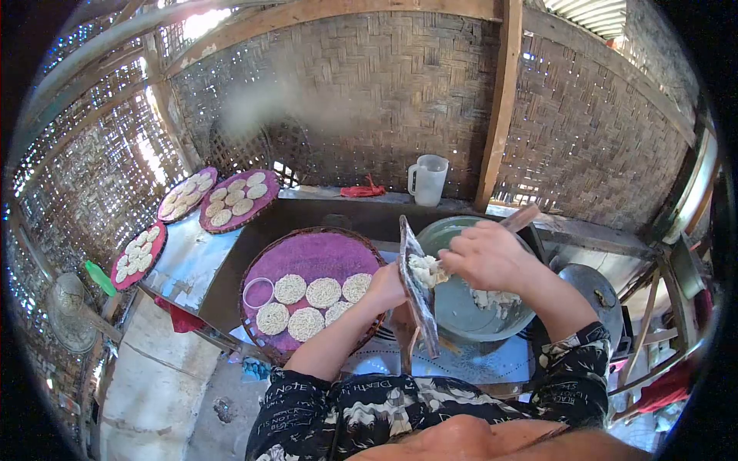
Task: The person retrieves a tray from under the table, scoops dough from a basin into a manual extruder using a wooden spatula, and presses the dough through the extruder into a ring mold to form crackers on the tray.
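Observation:
A flat wooden board (419, 292) is tilted on edge, gripped from behind by my left hand (388, 288). Pale dough (425, 271) clings to the board's face. Over a wide grey-green basin (469, 313), my right hand (482, 256) is closed round a wooden tool (520, 218), its lower end at the dough. More dough lumps (494, 301) lie inside the basin. To the left, a round tray with purple cloth (327, 257) holds several flat, textured discs (306, 324) and a white ring (258, 293).
Three smaller purple trays (240, 200) with discs stand at the back left. A clear pitcher (428, 180) and a red cloth (363, 190) sit along the back ledge. A round metal lid (592, 288) is right of the basin. A wooden post (503, 107) rises behind.

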`<act>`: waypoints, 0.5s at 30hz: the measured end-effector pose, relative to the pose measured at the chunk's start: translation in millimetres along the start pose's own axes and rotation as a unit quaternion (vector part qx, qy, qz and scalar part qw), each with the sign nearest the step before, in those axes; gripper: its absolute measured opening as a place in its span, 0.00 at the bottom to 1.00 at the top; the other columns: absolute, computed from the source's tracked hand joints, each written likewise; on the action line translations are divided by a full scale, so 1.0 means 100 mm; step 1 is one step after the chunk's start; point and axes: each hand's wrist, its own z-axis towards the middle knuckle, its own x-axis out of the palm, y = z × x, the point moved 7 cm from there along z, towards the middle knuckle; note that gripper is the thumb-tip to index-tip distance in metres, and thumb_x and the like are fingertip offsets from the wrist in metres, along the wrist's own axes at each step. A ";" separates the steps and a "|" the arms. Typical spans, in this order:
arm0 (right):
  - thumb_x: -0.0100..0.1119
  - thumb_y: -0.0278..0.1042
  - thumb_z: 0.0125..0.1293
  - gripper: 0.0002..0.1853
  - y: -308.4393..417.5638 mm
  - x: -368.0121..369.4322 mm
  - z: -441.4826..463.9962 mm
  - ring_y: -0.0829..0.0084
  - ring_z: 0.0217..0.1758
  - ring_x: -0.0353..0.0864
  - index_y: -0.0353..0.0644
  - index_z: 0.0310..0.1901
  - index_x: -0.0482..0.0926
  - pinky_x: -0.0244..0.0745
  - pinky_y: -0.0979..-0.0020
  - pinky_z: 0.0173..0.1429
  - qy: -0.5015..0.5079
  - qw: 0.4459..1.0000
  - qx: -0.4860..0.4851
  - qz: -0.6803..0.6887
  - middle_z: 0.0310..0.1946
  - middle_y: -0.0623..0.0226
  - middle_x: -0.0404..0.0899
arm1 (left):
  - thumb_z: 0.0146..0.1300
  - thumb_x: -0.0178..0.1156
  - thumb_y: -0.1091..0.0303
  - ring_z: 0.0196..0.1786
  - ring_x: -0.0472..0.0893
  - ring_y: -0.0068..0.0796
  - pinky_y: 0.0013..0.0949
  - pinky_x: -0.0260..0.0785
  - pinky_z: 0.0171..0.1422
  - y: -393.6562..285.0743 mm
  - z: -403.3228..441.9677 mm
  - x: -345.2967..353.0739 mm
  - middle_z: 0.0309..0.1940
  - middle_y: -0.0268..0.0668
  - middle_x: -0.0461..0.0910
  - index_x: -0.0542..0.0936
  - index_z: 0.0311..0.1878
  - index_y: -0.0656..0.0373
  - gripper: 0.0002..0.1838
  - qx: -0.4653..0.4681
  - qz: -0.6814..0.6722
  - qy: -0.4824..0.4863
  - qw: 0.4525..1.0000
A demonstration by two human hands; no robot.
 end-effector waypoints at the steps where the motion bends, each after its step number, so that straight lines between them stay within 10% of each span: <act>1: 0.62 0.37 0.43 0.12 -0.09 -0.12 -0.05 0.70 0.27 0.75 0.48 0.33 0.77 0.68 0.67 0.32 -0.030 0.999 0.026 0.009 0.22 0.74 0.72 | 0.53 0.60 0.61 0.42 0.79 0.34 0.34 0.70 0.48 0.05 0.03 -0.01 0.40 0.39 0.80 0.78 0.45 0.58 0.17 0.046 -0.029 -0.016 0.998; 4: 0.65 0.35 0.42 0.11 -0.39 -0.34 -0.26 0.68 0.25 0.76 0.45 0.30 0.79 0.70 0.68 0.30 -0.082 0.986 0.131 0.070 0.21 0.71 0.74 | 0.56 0.60 0.70 0.41 0.76 0.22 0.26 0.69 0.46 0.48 0.14 -0.03 0.40 0.35 0.79 0.77 0.46 0.63 0.14 -0.016 -0.277 -0.004 0.961; 10: 0.67 0.27 0.42 0.13 -0.68 0.19 -0.87 0.75 0.21 0.75 0.39 0.33 0.81 0.68 0.75 0.26 -0.254 0.842 0.349 0.324 0.22 0.66 0.77 | 0.52 0.63 0.71 0.43 0.76 0.22 0.27 0.69 0.47 0.41 0.14 -0.10 0.44 0.35 0.77 0.75 0.49 0.62 0.19 0.055 -0.272 0.026 0.960; 15: 0.67 0.23 0.43 0.13 -0.56 0.56 -0.82 0.77 0.25 0.77 0.36 0.35 0.81 0.73 0.78 0.30 -0.180 0.891 0.348 0.227 0.25 0.64 0.78 | 0.48 0.64 0.75 0.46 0.75 0.23 0.29 0.68 0.52 0.03 0.06 -0.25 0.47 0.35 0.76 0.73 0.52 0.60 0.24 0.086 -0.249 0.047 0.964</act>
